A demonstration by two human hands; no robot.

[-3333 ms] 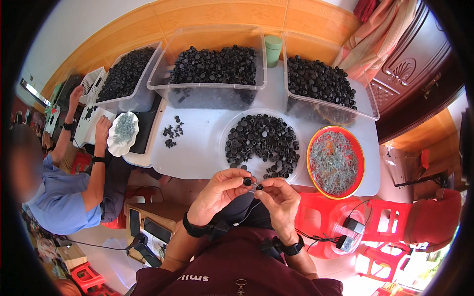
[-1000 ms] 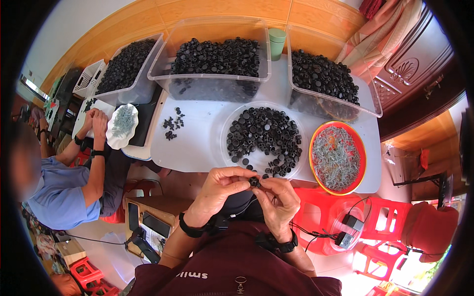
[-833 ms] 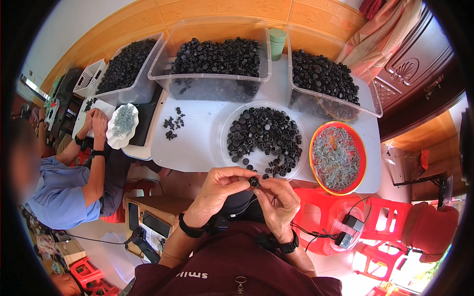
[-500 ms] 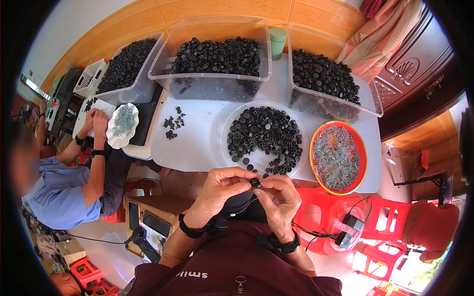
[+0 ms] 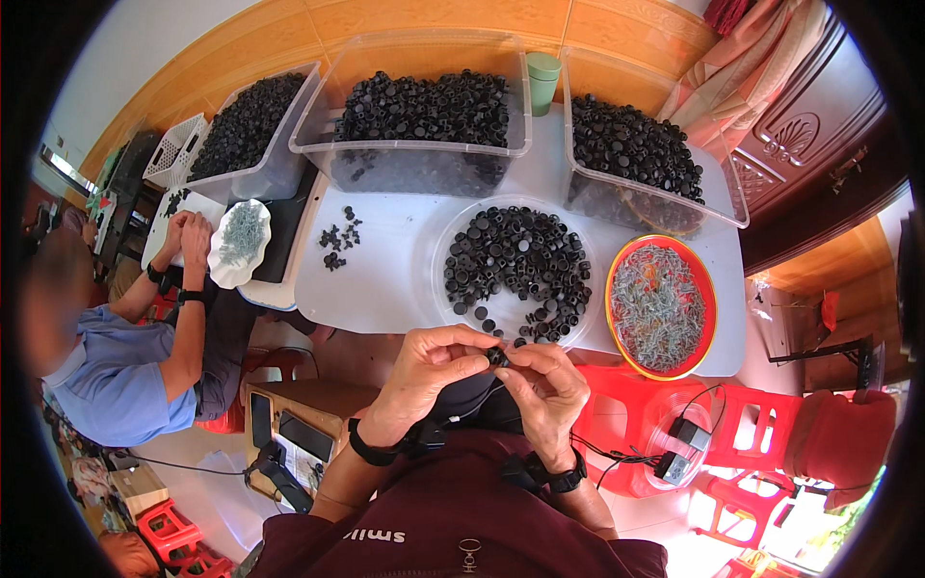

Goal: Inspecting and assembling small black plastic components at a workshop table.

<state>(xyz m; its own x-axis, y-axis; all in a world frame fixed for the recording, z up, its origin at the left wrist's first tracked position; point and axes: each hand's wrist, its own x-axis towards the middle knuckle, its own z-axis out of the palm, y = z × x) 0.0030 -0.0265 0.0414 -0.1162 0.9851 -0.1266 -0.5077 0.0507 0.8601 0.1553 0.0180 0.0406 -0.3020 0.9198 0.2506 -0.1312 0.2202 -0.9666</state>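
Just off the table's front edge, a small black plastic part (image 5: 496,356) sits between my two hands. My left hand (image 5: 424,376) is closed, its thumb and forefinger pinching the part from the left. My right hand (image 5: 547,390) is closed too, with its fingertips against the part's right side. Whether a screw is also in those fingers is too small to tell. Beyond my hands, a clear round tray (image 5: 438,289) holds many black caps and knob-like parts. To its right stands a red, yellow-rimmed bowl (image 5: 714,308) full of silvery screws.
Clear bins (image 5: 414,173) heaped with black parts line the back, beside a green canister (image 5: 542,82). Some joined black pieces (image 5: 339,238) lie left on the table. A co-worker (image 5: 125,366) sits at left by a white dish (image 5: 226,275) of screws. Red stools (image 5: 617,405) stand at right.
My hands stay in nearly the same spot; the black part between my fingertips has turned or shifted slightly. The co-worker's hands have hardly moved.
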